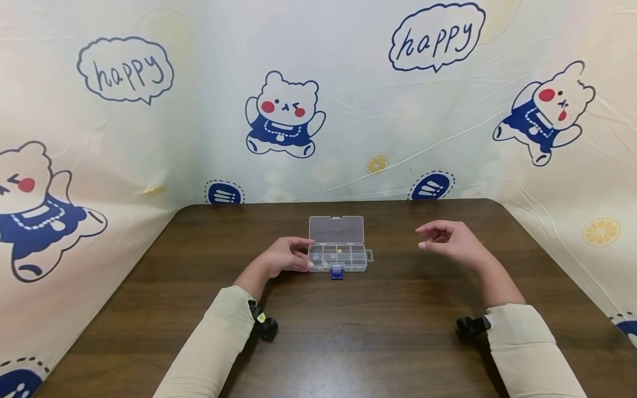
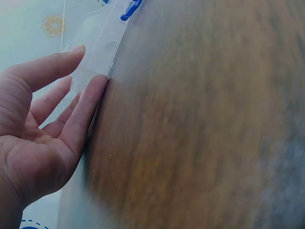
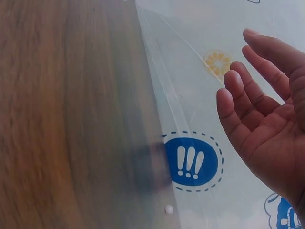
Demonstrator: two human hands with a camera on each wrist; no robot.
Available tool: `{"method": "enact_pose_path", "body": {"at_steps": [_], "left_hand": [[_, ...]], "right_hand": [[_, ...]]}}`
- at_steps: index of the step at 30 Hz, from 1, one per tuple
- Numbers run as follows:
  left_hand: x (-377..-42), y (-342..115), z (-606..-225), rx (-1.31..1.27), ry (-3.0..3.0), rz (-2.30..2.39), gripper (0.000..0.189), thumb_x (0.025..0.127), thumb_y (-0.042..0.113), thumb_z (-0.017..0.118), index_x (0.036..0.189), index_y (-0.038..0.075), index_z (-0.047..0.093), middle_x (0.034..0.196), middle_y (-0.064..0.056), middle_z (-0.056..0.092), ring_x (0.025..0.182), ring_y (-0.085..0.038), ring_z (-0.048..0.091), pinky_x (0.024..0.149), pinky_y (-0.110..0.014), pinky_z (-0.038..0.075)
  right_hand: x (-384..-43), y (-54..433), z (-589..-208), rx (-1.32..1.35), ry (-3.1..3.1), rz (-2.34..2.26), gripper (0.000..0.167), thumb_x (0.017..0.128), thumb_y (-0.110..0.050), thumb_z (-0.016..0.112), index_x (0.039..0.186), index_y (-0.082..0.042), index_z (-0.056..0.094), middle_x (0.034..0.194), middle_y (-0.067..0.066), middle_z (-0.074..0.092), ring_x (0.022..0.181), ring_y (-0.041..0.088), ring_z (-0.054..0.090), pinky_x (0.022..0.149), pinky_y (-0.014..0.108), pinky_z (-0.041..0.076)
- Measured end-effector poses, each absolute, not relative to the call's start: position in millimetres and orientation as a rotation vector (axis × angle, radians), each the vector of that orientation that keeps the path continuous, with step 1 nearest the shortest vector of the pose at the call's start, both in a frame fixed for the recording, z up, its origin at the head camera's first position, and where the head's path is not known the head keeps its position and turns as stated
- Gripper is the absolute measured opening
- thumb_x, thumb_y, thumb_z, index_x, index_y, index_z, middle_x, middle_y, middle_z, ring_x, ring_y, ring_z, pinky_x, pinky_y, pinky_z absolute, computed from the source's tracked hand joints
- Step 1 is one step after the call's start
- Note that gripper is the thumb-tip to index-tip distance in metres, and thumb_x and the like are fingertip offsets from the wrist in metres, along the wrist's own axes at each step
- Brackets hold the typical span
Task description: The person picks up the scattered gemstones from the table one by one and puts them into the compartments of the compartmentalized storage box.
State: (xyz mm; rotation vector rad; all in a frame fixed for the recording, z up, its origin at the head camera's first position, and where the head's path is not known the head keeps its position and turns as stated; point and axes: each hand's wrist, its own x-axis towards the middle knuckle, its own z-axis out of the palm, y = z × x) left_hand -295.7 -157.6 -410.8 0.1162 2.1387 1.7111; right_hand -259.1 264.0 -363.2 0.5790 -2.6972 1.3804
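A clear plastic compartment box [image 1: 353,265] lies on the table, its hinged lid [image 1: 336,230] raised at the back and a blue latch [image 1: 337,273] at the front. One compartment has a small yellow piece [image 1: 340,251]; paler bits show in others. My left hand [image 1: 281,257] holds the box's left end, its fingers and thumb at the corners. In the left wrist view, a fingertip [image 2: 101,81] meets the box's lower edge. To the right of the box, my right hand [image 1: 455,240] is raised above the table, fingers loosely bent, with nothing visible in them.
The dark wooden table [image 1: 378,331] ends at a printed cloth backdrop [image 1: 348,110] behind and on both sides. A small white piece [image 3: 169,209] lies near the table edge in the right wrist view. A clear hang tab [image 1: 370,255] juts from the box's right end.
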Motion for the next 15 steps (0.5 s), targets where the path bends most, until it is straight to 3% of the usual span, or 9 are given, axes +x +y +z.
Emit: {"method": "enact_pose_path", "body": {"at_steps": [15], "left_hand": [[-294,-158,-410,0.134,2.136,1.712,0.064,0.076,-0.01,0.077,0.135,0.007,0.058,0.12,-0.019,0.057,0.086,-0.025,0.065,0.078,-0.038,0.059]], "right_hand": [[-257,284,-365,0.502,-2.728,1.315,0.036,0.086,-0.026,0.077,0.115,-0.005,0.068,0.108,0.016,0.066,0.09,0.024,0.058,0.073,0.025,0.054]]}}
